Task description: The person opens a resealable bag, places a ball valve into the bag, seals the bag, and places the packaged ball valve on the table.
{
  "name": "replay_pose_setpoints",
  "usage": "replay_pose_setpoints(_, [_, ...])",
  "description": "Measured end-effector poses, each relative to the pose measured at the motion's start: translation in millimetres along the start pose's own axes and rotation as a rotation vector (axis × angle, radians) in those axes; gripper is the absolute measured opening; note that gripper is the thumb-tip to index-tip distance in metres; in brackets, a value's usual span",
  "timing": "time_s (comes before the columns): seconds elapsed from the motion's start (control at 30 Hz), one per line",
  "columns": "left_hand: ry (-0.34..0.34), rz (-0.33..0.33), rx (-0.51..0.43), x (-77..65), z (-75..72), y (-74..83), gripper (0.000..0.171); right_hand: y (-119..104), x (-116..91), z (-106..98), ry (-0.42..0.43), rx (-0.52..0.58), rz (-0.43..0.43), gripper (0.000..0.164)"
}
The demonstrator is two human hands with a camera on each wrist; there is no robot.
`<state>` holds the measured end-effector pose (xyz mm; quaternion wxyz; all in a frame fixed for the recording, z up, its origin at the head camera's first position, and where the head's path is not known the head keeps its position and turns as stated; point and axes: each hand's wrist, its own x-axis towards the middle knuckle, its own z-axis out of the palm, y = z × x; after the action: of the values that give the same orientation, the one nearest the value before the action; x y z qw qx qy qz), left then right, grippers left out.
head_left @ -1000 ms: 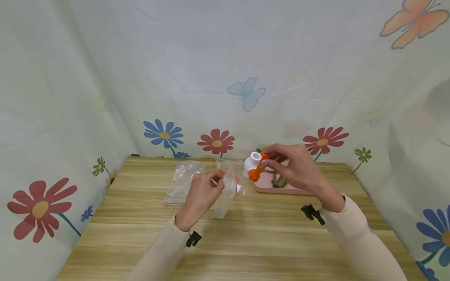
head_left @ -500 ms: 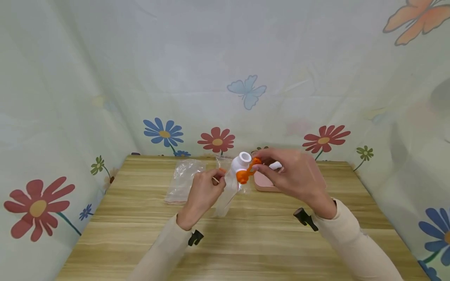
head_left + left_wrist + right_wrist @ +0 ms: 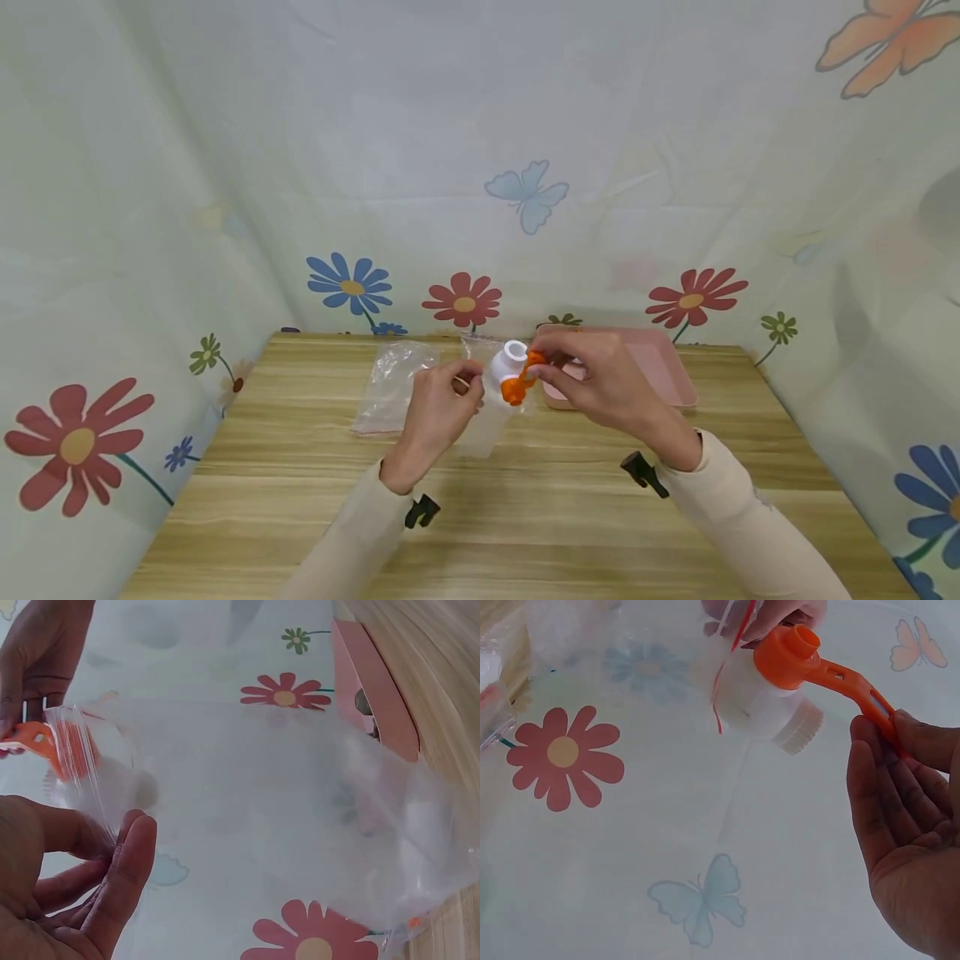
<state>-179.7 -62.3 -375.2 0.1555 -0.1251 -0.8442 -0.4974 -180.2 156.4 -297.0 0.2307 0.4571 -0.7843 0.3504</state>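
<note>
A white plastic ball valve (image 3: 501, 367) with an orange lever handle (image 3: 851, 681) is held up over the table. My right hand (image 3: 603, 379) pinches the end of that handle between thumb and fingers. Between its thumb and fingertips, my left hand (image 3: 438, 408) grips the edge of a clear zip bag (image 3: 240, 787). In the right wrist view the bag's red zip line crosses the valve's white body, so the valve is at the bag's mouth, partly behind the film. Something white (image 3: 426, 836) with a bit of orange shows through the bag's far end.
A pink tray (image 3: 671, 379) stands behind my right hand; a dull metal item (image 3: 363, 703) in it shows in the left wrist view. Another clear zip bag (image 3: 386, 392) lies flat on the wooden table (image 3: 300, 467), left of my left hand. A flower-patterned curtain (image 3: 465, 125) encloses the table.
My right hand has carried the valve leftward from in front of the tray, then slightly down, to the bag's mouth. My left hand stays nearly in place, still gripping the bag.
</note>
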Motion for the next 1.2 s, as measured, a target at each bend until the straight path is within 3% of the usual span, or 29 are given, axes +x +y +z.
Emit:
replay_pose_setpoints(0.33, [0.003, -0.034, -0.103, -2.1, 0.4, 5.0, 0.008, 3, -5, 13, -0.053, -0.007, 0.023, 0.025])
replay_pose_setpoints(0.7, [-0.009, -0.013, -0.154, -4.6, 2.1, 8.3, 0.008, 4, -4, 27, -0.137, -0.150, 0.055, 0.023])
replay_pose_setpoints(0.93, [-0.027, -0.015, -0.173, -5.6, 2.9, 7.8, 0.009, 6, -3, 35, -0.250, -0.284, 0.086, 0.018])
replay_pose_setpoints(1.2, [-0.051, -0.012, -0.185, -6.4, 5.2, 7.2, 0.009, 16, -1, 44, -0.382, -0.319, 0.078, 0.009])
